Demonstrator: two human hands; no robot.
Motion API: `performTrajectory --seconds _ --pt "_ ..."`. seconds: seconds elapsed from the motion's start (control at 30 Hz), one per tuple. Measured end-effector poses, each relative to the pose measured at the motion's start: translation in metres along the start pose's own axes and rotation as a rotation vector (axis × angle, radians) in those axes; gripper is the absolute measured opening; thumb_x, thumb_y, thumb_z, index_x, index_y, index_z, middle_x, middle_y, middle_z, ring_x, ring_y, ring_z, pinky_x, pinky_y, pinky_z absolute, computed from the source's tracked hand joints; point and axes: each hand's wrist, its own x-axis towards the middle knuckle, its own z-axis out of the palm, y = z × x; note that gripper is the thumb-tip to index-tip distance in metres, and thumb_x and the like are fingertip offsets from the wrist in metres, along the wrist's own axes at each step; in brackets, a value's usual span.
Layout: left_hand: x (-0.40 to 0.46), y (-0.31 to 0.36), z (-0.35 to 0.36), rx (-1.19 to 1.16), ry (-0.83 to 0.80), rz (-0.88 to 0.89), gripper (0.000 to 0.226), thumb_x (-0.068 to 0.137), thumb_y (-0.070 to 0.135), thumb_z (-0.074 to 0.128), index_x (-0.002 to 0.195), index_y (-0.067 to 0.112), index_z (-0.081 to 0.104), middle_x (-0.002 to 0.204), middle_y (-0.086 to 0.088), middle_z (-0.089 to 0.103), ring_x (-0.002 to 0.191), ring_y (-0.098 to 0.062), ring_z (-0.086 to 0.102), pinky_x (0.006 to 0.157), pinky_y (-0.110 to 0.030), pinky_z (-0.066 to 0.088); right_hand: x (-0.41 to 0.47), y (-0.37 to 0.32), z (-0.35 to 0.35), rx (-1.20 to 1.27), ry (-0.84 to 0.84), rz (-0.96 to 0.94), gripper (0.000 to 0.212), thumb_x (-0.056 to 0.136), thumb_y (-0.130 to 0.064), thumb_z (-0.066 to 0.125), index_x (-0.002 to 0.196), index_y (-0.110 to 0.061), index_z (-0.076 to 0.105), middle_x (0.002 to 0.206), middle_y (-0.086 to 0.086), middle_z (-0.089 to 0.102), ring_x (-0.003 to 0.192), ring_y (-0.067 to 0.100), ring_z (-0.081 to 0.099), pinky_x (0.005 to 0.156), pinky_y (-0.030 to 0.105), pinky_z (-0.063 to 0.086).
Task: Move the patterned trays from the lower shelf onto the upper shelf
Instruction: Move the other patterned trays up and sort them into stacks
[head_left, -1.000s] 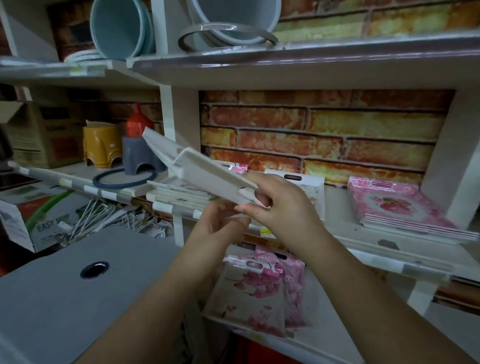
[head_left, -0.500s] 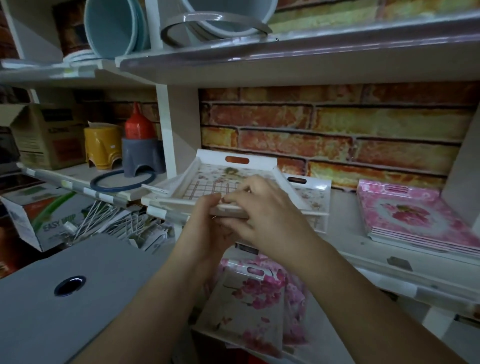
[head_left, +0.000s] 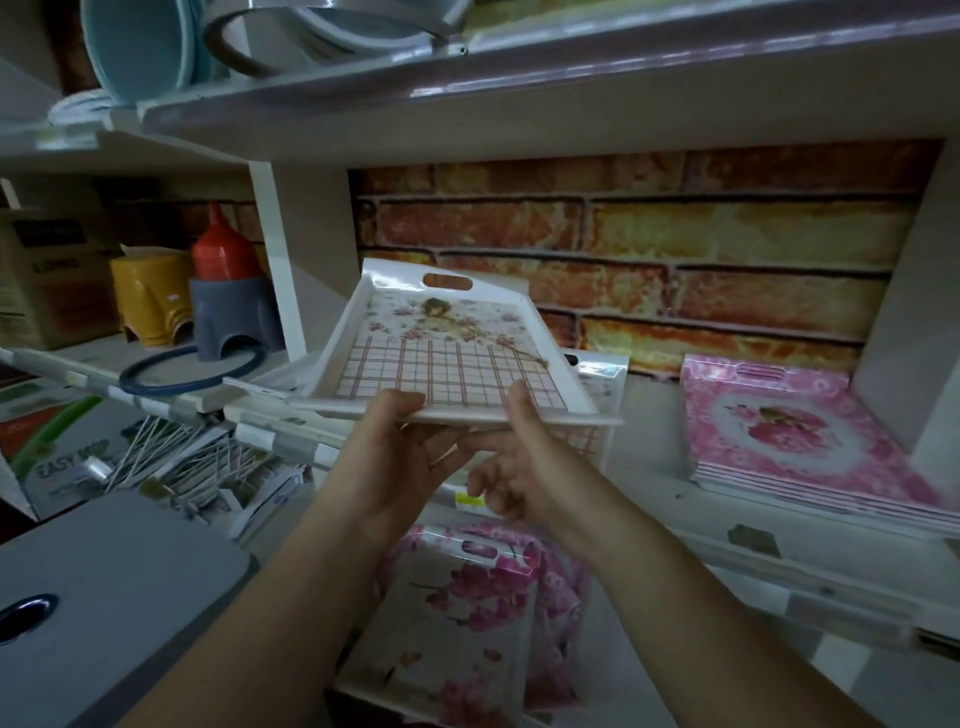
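White plastic with a pink grid and a floral print, the patterned tray (head_left: 452, 353) is held level at its near rim by both hands, above the front edge of the upper shelf (head_left: 670, 499), over other white trays (head_left: 597, 410) already lying there. The left hand (head_left: 395, 457) has its thumb on top of the rim and fingers curled beneath; the right hand (head_left: 519, 467) pinches the rim with thumb up, its other fingers loosely curled below. The step in hand looks like setting this tray down on that stack. To do it well, keep the tray flat, square its corners to the tray beneath, and lower the far, handle-slot end first so it nests rather than skids toward the brick-patterned back wall (head_left: 649, 249). Slip the lower fingers out only once the rim rests. The stack overhangs the shelf's front edge slightly, so a push inward may help. More floral trays (head_left: 467, 613) wait on the lower shelf (head_left: 561, 696); the pink tray pile (head_left: 789, 436) sits well apart toward the right edge.
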Motion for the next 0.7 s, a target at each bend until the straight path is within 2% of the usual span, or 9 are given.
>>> performTrajectory --seconds 0.03,0.1,0.2,0.27,0.37,0.47,0.6,0.7 --pt "0.002 -0.005 0.001 0.019 0.003 -0.007 0.035 0.084 0.020 0.047 0.112 0.010 0.065 0.117 -0.015 0.063 0.107 -0.030 0.060 0.094 -0.044 0.048 0.005 0.003 -0.004 0.199 -0.054 0.086 0.092 0.080 -0.084 0.027 0.114 -0.009 0.068 0.066 0.003 0.061 0.049 0.011 0.048 0.051 0.026 0.034" --pt "0.007 -0.014 0.001 0.063 0.008 -0.028 0.030 0.082 0.021 0.048 0.105 0.012 0.064 0.111 -0.015 0.058 0.103 -0.029 0.056 0.094 -0.045 0.045 0.013 0.010 -0.009 0.410 -0.056 0.176 0.080 0.088 -0.072 0.037 0.114 -0.001 0.065 0.061 0.001 0.055 0.045 0.011 0.043 0.048 0.024 0.031" --pt "0.013 -0.023 -0.001 0.153 -0.001 -0.086 0.034 0.086 0.025 0.044 0.112 0.009 0.060 0.116 -0.019 0.057 0.112 -0.033 0.052 0.106 -0.053 0.035 0.019 0.025 -0.013 0.507 -0.014 0.201 0.055 0.093 -0.046 0.043 0.112 0.000 0.066 0.057 -0.001 0.054 0.042 0.010 0.043 0.044 0.020 0.033" --pt "0.018 -0.028 -0.004 0.196 0.016 -0.134 0.043 0.088 0.030 0.044 0.119 0.006 0.061 0.122 -0.021 0.061 0.116 -0.033 0.056 0.106 -0.053 0.038 0.022 0.029 -0.016 0.565 0.001 0.193 0.049 0.095 -0.041 0.041 0.103 0.000 0.066 0.058 0.001 0.058 0.042 0.010 0.044 0.042 0.020 0.035" --pt "0.027 -0.041 -0.006 0.326 0.089 -0.229 0.048 0.091 0.046 0.043 0.117 0.012 0.066 0.108 -0.013 0.072 0.101 -0.025 0.068 0.092 -0.046 0.048 0.028 0.037 -0.021 0.592 0.039 0.207 0.041 0.096 -0.038 0.040 0.093 -0.004 0.062 0.061 0.003 0.062 0.043 0.010 0.044 0.041 0.020 0.034" --pt "0.032 -0.055 -0.009 0.488 0.176 -0.358 0.057 0.095 0.058 0.034 0.114 0.012 0.062 0.098 -0.011 0.075 0.087 -0.024 0.073 0.074 -0.039 0.049 0.036 0.045 -0.028 0.566 0.092 0.235 0.036 0.096 -0.037 0.042 0.089 -0.008 0.061 0.060 0.002 0.062 0.042 0.010 0.044 0.042 0.020 0.033" --pt "0.039 -0.067 -0.001 0.618 0.195 -0.393 0.054 0.098 0.053 0.032 0.112 0.012 0.064 0.096 -0.012 0.076 0.089 -0.028 0.073 0.071 -0.038 0.052 0.048 0.053 -0.041 0.495 0.164 0.282 0.036 0.096 -0.038 0.041 0.084 -0.011 0.060 0.056 -0.001 0.062 0.042 0.008 0.045 0.044 0.020 0.034" --pt "0.044 -0.072 0.010 0.679 0.144 -0.326 0.048 0.100 0.045 0.036 0.104 0.010 0.069 0.090 -0.014 0.076 0.080 -0.028 0.074 0.058 -0.035 0.057 0.055 0.055 -0.046 0.477 0.154 0.297 0.042 0.096 -0.045 0.040 0.083 -0.011 0.061 0.054 -0.003 0.059 0.042 0.008 0.044 0.045 0.020 0.033"
